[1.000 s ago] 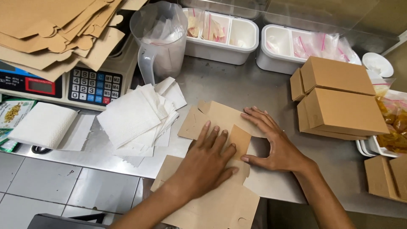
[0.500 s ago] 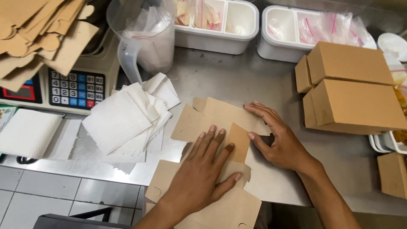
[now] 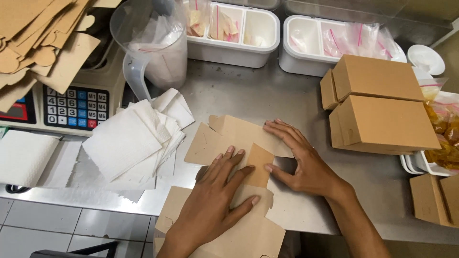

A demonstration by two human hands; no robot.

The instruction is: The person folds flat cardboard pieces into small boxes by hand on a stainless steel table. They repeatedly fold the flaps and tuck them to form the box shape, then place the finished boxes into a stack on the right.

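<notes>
I see my left hand [image 3: 213, 203] and right hand [image 3: 301, 160], fingers spread, pressing flat on an unfolded brown cardboard box blank [image 3: 224, 138]; white napkins [image 3: 131, 141] lie left of them.

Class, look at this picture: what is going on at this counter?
A person presses both hands on a flat brown cardboard box blank lying on a steel counter. The left hand lies flat across its middle, and the right hand pins a flap beside it. Two folded boxes stand stacked to the right, a pile of white paper sheets lies to the left, near a scale and a clear jug.
</notes>
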